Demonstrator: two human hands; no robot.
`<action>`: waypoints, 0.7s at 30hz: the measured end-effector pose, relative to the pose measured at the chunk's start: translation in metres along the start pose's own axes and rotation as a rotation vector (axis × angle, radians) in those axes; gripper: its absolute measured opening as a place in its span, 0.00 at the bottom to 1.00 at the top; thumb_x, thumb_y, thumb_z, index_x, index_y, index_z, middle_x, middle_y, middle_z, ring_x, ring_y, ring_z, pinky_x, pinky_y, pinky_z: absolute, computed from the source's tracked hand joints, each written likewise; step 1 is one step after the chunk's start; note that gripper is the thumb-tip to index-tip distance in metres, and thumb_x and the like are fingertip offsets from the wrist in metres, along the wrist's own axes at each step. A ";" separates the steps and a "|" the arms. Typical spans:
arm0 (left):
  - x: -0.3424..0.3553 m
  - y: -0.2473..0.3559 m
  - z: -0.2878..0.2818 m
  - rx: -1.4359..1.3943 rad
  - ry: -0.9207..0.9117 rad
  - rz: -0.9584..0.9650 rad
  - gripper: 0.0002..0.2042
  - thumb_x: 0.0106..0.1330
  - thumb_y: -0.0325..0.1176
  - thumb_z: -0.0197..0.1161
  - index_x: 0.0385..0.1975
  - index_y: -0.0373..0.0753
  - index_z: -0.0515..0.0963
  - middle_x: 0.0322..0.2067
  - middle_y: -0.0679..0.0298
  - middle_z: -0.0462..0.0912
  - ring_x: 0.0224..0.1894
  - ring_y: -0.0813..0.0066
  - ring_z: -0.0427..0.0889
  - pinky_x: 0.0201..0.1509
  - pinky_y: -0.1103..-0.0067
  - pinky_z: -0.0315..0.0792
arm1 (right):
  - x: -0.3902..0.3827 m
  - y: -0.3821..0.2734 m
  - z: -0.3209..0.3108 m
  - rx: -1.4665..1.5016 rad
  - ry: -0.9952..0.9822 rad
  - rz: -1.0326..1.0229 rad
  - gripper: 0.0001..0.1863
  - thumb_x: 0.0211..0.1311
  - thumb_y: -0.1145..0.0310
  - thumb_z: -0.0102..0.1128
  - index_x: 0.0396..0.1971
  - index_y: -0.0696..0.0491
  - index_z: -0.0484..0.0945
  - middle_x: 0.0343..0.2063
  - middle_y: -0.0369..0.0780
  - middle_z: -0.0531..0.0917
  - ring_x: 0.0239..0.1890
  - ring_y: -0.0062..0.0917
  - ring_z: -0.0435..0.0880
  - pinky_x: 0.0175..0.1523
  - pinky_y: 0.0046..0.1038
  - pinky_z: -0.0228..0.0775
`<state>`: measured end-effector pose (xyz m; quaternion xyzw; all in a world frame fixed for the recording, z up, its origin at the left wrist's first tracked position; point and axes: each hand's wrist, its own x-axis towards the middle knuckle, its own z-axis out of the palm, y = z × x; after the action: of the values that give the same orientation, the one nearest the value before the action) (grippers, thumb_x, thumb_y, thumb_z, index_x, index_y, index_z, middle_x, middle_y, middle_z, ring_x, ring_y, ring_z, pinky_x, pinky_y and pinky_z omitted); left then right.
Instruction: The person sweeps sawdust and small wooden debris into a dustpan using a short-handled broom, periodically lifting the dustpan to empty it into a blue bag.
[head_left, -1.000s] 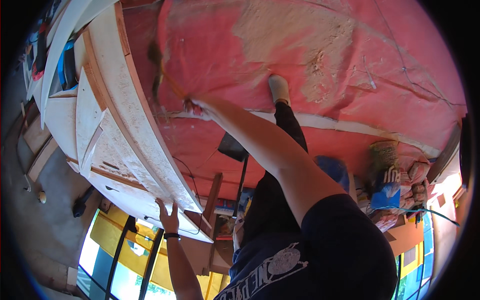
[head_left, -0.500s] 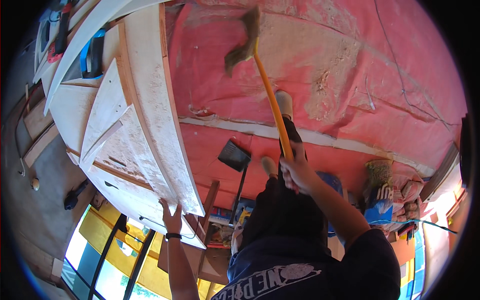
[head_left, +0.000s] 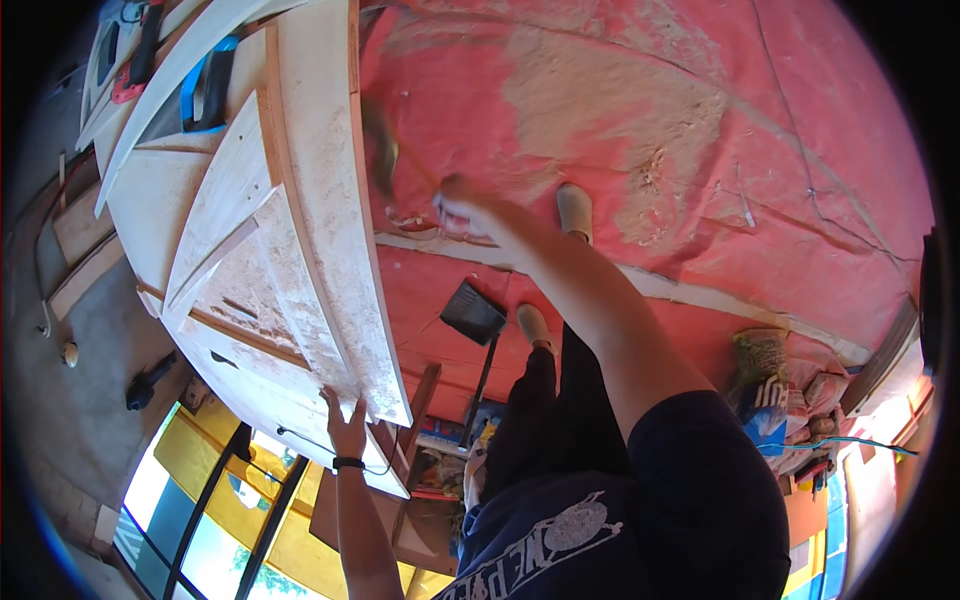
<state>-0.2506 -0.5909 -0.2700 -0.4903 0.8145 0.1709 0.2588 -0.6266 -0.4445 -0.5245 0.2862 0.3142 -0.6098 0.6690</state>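
My left hand (head_left: 344,425) rests with spread fingers on the lower part of the dusty white wooden panels (head_left: 305,140), which have curved strips and raised edges. My right hand (head_left: 462,215) is stretched out over the red floor sheet (head_left: 820,110), closed round the yellow handle of a brush (head_left: 385,155). The brush's dark head is smeared by motion beside the panels' right edge. Below my right hand lie dried pale patches and scraps on the sheet.
A black dustpan (head_left: 472,312) with a long handle lies near my feet (head_left: 574,212). A blue-handled tool (head_left: 205,85) and a red and black tool (head_left: 138,65) sit on the upper panels. At the right are stacked bags (head_left: 760,390), cables and a board (head_left: 880,350).
My right hand and the brush have swung up and left since half a second ago, toward the panels' edge. My left hand has stayed on the panel. The view has shifted slightly.
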 end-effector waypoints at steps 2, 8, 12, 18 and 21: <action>-0.002 -0.003 0.003 -0.050 0.021 0.012 0.39 0.58 0.42 0.63 0.64 0.33 0.49 0.64 0.41 0.49 0.68 0.53 0.46 0.68 0.71 0.47 | 0.002 -0.036 -0.007 0.356 -0.044 0.104 0.03 0.59 0.75 0.46 0.27 0.57 0.64 0.14 0.33 0.66 0.10 0.12 0.63 0.11 0.12 0.50; -0.003 0.003 0.004 -0.084 0.057 0.049 0.40 0.57 0.42 0.65 0.64 0.36 0.49 0.64 0.43 0.47 0.68 0.53 0.46 0.64 0.71 0.56 | -0.073 -0.059 -0.086 0.298 0.008 -0.323 0.06 0.60 0.71 0.49 0.27 0.57 0.65 0.10 0.35 0.66 0.08 0.17 0.63 0.13 0.18 0.57; -0.013 0.029 -0.006 -0.109 0.031 -0.023 0.40 0.58 0.43 0.63 0.64 0.33 0.48 0.63 0.42 0.51 0.68 0.52 0.44 0.68 0.70 0.47 | -0.162 -0.031 -0.115 0.257 -0.009 -0.412 0.07 0.63 0.69 0.47 0.27 0.54 0.63 0.09 0.32 0.63 0.06 0.15 0.58 0.09 0.17 0.50; -0.010 0.006 0.005 -0.123 0.115 0.061 0.40 0.54 0.40 0.67 0.64 0.41 0.52 0.64 0.44 0.48 0.67 0.52 0.50 0.49 0.70 0.75 | -0.269 0.045 -0.117 0.250 0.494 -0.236 0.10 0.61 0.69 0.50 0.42 0.46 0.63 0.15 0.32 0.65 0.10 0.13 0.62 0.11 0.13 0.55; -0.008 0.007 0.007 -0.133 0.147 0.066 0.39 0.53 0.40 0.67 0.64 0.41 0.54 0.63 0.43 0.49 0.67 0.52 0.49 0.60 0.68 0.64 | -0.318 0.066 -0.046 0.148 0.553 -0.257 0.25 0.60 0.73 0.49 0.54 0.45 0.52 0.22 0.37 0.68 0.15 0.16 0.66 0.15 0.18 0.61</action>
<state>-0.2523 -0.5780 -0.2708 -0.4905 0.8339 0.1967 0.1593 -0.5826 -0.2011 -0.3095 0.4472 0.4724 -0.6096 0.4531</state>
